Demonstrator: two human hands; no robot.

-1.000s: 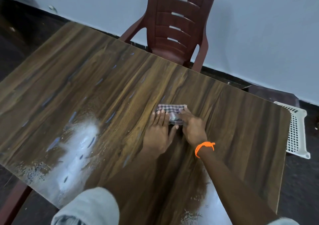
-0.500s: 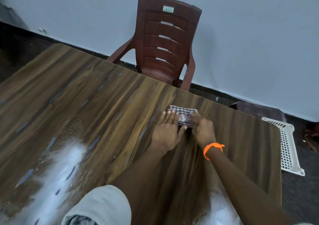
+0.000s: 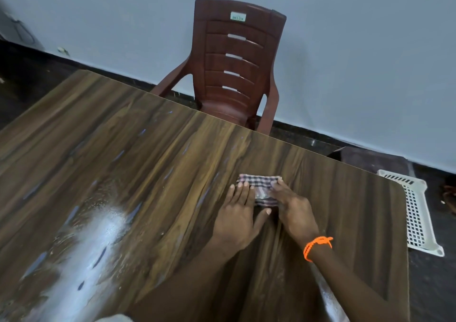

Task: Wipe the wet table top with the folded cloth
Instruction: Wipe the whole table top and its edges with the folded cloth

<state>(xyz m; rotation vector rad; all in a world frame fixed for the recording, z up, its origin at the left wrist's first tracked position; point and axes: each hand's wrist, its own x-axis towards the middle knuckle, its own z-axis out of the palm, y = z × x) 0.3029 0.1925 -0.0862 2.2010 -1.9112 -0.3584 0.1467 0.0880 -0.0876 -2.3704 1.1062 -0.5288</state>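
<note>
A small folded checked cloth (image 3: 261,186) lies on the wood-grain table top (image 3: 128,173), right of centre. My left hand (image 3: 238,216) lies flat with straight fingers pressing the cloth's left part, thumb spread toward the right. My right hand (image 3: 292,208), with an orange thread band at the wrist, presses the cloth's right part with its fingers laid over it. Only the far edge and middle strip of the cloth show between the hands. Wet streaks and a bright wet patch (image 3: 98,242) cover the table's near left.
A dark red plastic chair (image 3: 234,67) stands at the table's far edge against a pale wall. A white perforated plastic tray (image 3: 417,213) lies on the dark floor beyond the table's right edge. Another wet sheen (image 3: 328,299) sits near my right forearm.
Both hands stay on the cloth in the same pose. The view has tilted up, showing more of the chair and wall, and the hands with the cloth sit nearer the far table edge.
</note>
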